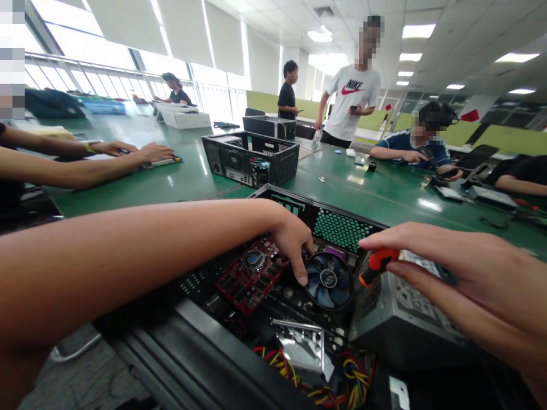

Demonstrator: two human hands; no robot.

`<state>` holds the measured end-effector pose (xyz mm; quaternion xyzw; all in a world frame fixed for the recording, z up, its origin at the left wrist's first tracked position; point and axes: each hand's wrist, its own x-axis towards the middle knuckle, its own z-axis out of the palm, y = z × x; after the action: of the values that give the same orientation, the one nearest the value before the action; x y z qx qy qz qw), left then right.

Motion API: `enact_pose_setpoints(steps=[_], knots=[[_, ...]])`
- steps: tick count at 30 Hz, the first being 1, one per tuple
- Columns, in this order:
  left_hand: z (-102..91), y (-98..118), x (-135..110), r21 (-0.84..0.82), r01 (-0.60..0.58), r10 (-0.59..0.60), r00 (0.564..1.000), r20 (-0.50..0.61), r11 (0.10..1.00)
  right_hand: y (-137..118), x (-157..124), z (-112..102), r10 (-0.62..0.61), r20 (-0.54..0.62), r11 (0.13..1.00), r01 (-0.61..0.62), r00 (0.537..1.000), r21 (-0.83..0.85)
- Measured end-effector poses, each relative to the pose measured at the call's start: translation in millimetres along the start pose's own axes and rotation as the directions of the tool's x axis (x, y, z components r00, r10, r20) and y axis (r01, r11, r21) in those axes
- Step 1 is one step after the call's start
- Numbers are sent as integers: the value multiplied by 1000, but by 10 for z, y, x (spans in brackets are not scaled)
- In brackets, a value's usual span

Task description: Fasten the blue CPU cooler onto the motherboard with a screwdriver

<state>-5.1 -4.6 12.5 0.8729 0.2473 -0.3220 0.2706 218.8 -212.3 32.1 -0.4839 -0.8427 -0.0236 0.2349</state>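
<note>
An open black computer case (188, 336) lies in front of me. My left hand (294, 239) reaches into it, thumb and fingers closed at the left rim of a round CPU cooler fan (328, 280). In my right hand (461, 273) a screwdriver (379, 263) with a red, orange and black handle is pinched between thumb and forefinger. Its shaft cannot be made out. Left of the fan sits a red graphics card (252, 273). A metal power supply (397, 313) stands under my right hand. Coloured cables (359, 370) bunch at the near side.
Another computer case (252, 159) stands farther back on the green table (188, 182). At the left, a co-worker's hands (145, 152) rest on a part. A person with a white shirt (354, 97) stands beyond the table. Another person (427, 136) sits at the right.
</note>
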Motion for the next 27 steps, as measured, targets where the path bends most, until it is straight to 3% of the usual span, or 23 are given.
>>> enact_pose_setpoints(steps=[3, 9, 17, 22, 27], knots=[[-2, 7, 0, 6, 4, -4, 1000, 5, 1000, -8, 13, 12, -49, 0, 997, 48, 999, 63], [7, 5, 3, -6, 15, -15, 1000, 11, 1000, -41, -20, 44, 43, -33, 997, -41, 999, 59], [3, 2, -4, -13, 3, -2, 1000, 10, 1000, -62, -13, -19, 23, 17, 992, -25, 1000, 127], [10, 11, -7, -24, 2, -2, 1000, -3, 1000, -96, -42, 32, -78, -29, 996, 79, 997, 35], [12, 9, -13, -22, 8, -8, 1000, 5, 1000, -149, -113, 65, -177, 97, 983, 170, 980, 71]])
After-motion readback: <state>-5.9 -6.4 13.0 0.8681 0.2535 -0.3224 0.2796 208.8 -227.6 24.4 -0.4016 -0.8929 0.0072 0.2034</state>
